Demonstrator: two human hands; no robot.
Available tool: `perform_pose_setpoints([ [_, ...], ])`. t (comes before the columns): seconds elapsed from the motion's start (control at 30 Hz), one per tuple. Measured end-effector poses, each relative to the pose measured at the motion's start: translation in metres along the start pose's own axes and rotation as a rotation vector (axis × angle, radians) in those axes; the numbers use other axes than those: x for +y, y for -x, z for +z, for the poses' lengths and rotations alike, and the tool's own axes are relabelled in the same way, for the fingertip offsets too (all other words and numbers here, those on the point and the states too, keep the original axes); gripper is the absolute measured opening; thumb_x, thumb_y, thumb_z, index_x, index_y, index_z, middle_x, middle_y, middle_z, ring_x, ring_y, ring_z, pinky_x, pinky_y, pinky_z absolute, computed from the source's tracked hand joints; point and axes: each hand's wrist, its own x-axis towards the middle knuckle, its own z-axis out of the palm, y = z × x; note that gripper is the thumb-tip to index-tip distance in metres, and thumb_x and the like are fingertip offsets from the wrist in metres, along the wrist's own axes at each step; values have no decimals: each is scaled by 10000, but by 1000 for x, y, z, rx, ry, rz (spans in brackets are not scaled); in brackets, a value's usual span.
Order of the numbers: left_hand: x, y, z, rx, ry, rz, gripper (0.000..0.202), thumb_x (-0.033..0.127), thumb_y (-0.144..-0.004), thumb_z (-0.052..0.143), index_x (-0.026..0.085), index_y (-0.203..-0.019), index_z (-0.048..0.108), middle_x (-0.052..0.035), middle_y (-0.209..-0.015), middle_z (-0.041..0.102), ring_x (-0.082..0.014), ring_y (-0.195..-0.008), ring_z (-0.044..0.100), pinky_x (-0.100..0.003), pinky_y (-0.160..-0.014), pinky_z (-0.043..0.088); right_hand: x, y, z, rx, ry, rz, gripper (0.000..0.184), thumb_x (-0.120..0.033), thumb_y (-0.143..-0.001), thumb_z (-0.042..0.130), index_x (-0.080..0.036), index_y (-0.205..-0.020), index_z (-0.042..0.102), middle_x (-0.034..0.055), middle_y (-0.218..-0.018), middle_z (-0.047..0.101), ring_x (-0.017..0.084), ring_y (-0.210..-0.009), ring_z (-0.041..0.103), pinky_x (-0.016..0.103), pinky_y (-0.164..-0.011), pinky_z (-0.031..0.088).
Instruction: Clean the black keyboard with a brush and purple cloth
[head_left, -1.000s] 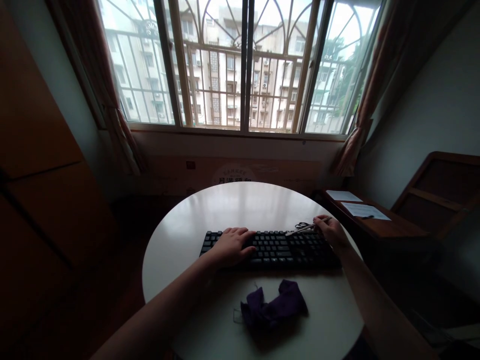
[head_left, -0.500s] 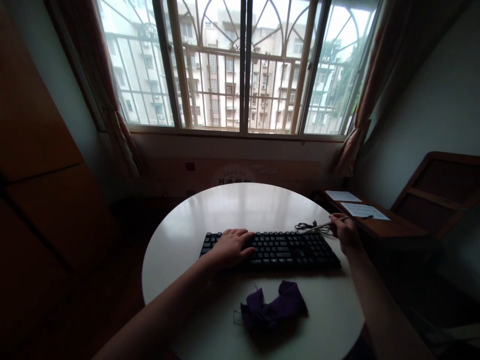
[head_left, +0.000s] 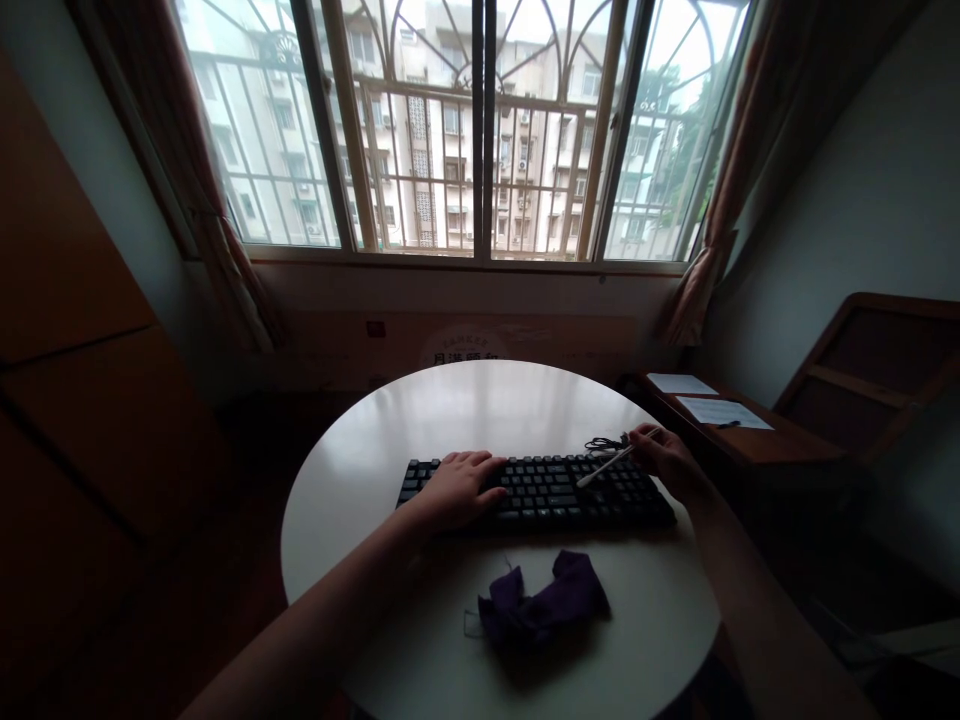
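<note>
A black keyboard (head_left: 546, 498) lies across the white round table (head_left: 457, 415). My left hand (head_left: 466, 488) rests on its left part, palm down, with the fingers stretched over the keys and the thumb apart. Between the fingertips of my right hand (head_left: 660, 455) is a long white cotton swab (head_left: 609, 466). Its tip points down and left, at the keys on the right half of the keyboard; whether it touches them I cannot tell. The keyboard's dark coiled cable (head_left: 602, 444) lies behind it, partly hidden by my right hand.
Nearer to me on the table is a crumpled purple cloth (head_left: 551, 605) with loose threads. To the right, papers (head_left: 724, 412) and a dark pen lie on a brown wooden surface (head_left: 784, 440), with a wooden chair back beside it. Beyond the table is a barred window.
My right hand has moved left and inward, bringing the cotton swab from behind the keyboard's edge to over its keys. My left hand stays on the keyboard. The view has shifted slightly.
</note>
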Motion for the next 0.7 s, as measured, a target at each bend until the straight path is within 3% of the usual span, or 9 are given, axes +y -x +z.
perform_pose_setpoints([
  [0.17,0,0,0,3,-5,-2,572,598,-901,398,324,-1403,424,-47,-1422,476,-289,-1300,412,-450,-1078,284,-2,1,2,-71,110,2,356,-483,-707,742,-171,-747,575,-6,-580,594,100,-480,488,200,-420,319],
  [0.37,-1,-1,1,3,-7,-2,575,598,-895,406,322,-1398,431,-48,-1416,481,-286,-1296,416,-446,-1079,285,-4,2,0,8,129,35,346,-466,-709,728,-172,-718,546,-12,-552,571,102,-482,492,199,-435,331],
  [0.57,-1,-1,2,12,2,-1,565,599,-893,408,340,-1395,430,-37,-1412,486,-287,-1292,419,-447,-1084,277,-3,1,-9,77,95,-3,286,-395,-722,697,-173,-680,523,-29,-478,512,70,-396,374,197,-374,219],
  [0.7,-2,-1,3,13,6,1,572,602,-892,410,343,-1402,421,-37,-1415,482,-288,-1287,421,-446,-1083,280,-3,-1,-12,168,65,-35,253,-362,-710,689,-178,-673,519,-40,-476,480,83,-413,419,199,-379,295],
])
